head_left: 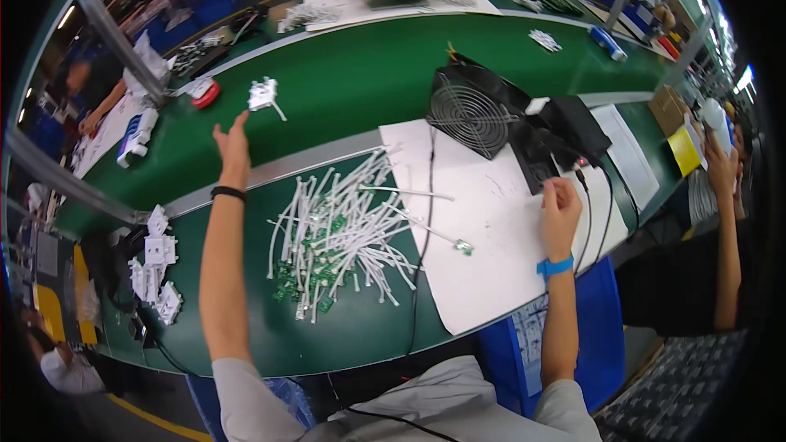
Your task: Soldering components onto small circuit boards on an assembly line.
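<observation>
Grey short sleeves, black wristband (227,193) — left, blue wristband (554,266) — right

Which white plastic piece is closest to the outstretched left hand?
The lone white plastic piece on the green belt, just beyond the left hand; the other white pieces are heaped beside the left elbow.

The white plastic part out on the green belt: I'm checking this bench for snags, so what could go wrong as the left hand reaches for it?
The left hand is open and short of the white plastic part, and the forearm passes right beside the pile of white cable pieces, so it might sweep some aside. The right hand rests by the black cable near the fan; a tug could shift it.
</observation>
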`<state>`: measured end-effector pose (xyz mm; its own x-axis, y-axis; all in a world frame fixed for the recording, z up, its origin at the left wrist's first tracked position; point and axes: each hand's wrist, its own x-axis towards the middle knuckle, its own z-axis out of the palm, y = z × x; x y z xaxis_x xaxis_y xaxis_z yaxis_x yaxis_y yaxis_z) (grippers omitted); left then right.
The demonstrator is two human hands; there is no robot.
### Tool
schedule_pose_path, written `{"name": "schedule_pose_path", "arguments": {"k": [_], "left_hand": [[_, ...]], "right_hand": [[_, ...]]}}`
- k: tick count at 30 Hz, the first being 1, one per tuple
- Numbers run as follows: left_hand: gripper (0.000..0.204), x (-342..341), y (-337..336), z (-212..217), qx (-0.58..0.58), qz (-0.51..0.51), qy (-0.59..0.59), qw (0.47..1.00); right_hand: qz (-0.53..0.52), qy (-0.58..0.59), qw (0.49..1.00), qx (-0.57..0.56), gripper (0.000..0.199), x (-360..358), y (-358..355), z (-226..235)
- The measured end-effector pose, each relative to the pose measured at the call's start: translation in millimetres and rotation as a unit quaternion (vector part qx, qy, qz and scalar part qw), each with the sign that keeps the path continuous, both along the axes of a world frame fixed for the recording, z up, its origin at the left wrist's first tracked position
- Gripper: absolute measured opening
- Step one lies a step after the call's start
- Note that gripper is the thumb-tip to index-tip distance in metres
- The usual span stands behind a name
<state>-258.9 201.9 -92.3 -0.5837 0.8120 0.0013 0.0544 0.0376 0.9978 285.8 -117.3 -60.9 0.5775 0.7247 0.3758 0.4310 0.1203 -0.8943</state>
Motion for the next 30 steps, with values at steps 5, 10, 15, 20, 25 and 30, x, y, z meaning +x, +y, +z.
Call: {"name": "schedule_pose_path", "arguments": {"k": [5,10,15,20,25,30], "left_hand": [[0.081,-13.2,-59.9,9.1,0.002,-0.180,0.253,0.951],[0.084,-13.1,-129.0,12.2,0.009,-0.262,0.466,0.845],[0.076,-1.8,-171.1,15.8,0.061,-0.247,0.479,0.840],[0.075,11.5,-177.2,24.4,0.031,-0.229,0.477,0.848],[0.074,19.8,-177.8,31.1,0.047,-0.217,0.491,0.842],[0.070,16.9,-180.5,27.1,0.066,-0.200,0.521,0.827]], "right_hand": [[0.036,-0.067,0.997,-0.021,0.008,-17.7,-5.1,11.6],[0.319,-0.196,0.923,-0.086,0.025,-49.9,-8.9,30.6],[0.403,-0.293,0.865,-0.066,0.037,-81.4,-9.1,23.3],[0.397,-0.297,0.865,-0.079,0.024,-85.9,-8.3,15.7],[0.395,-0.277,0.875,-0.041,0.013,-81.0,-6.3,10.5],[0.330,-0.148,0.924,-0.126,0.008,-79.7,-17.1,3.9]]}}
